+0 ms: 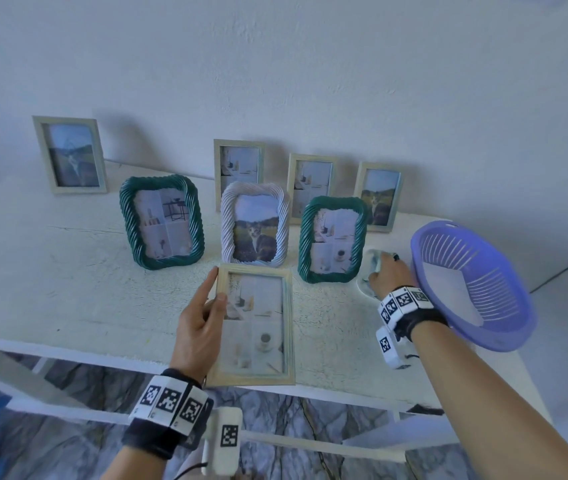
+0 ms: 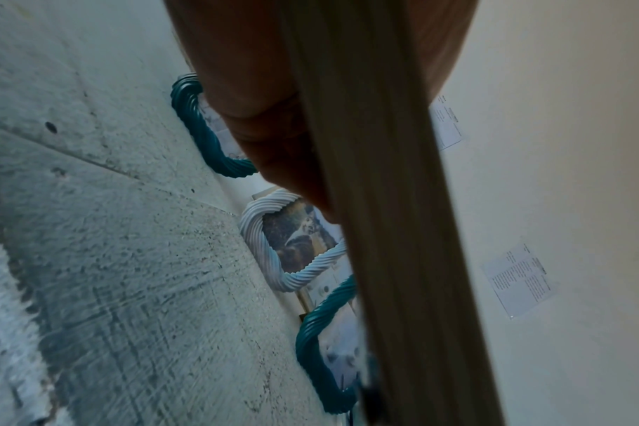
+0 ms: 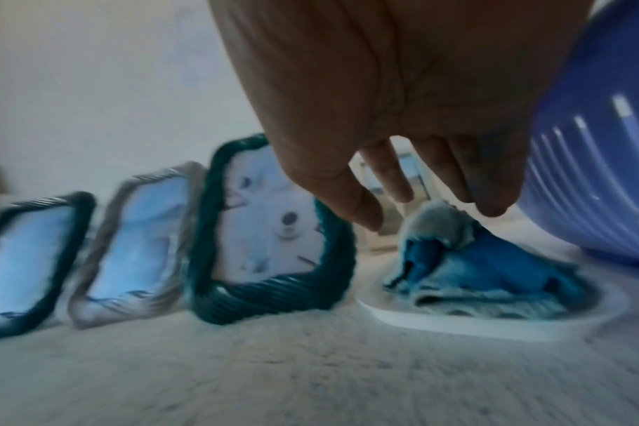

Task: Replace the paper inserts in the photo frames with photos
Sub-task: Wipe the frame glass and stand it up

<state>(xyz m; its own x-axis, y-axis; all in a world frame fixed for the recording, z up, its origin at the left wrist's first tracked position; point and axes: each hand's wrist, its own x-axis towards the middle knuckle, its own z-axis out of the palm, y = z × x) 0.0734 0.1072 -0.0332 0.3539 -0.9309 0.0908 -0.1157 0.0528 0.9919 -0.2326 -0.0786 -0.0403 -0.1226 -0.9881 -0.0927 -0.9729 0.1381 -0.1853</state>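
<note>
My left hand [image 1: 202,317] grips a pale wooden frame [image 1: 258,323] by its left edge, thumb on the front, above the table's front edge. The frame holds a paper insert of room pictures. In the left wrist view the frame's edge [image 2: 383,230] runs past my left hand [image 2: 259,115]. My right hand [image 1: 388,275] hovers with relaxed fingers over a blue cloth [image 3: 486,265] on a small white plate [image 3: 529,325]. The right hand [image 3: 394,184] holds nothing. A white twisted frame [image 1: 255,225] shows a cat photo.
Two green twisted frames [image 1: 162,223] [image 1: 332,240] with paper inserts stand on the white table [image 1: 67,289]. Several pale frames [image 1: 70,154] line the wall behind. A purple slotted basket [image 1: 473,285] tilts at the right, close to my right wrist.
</note>
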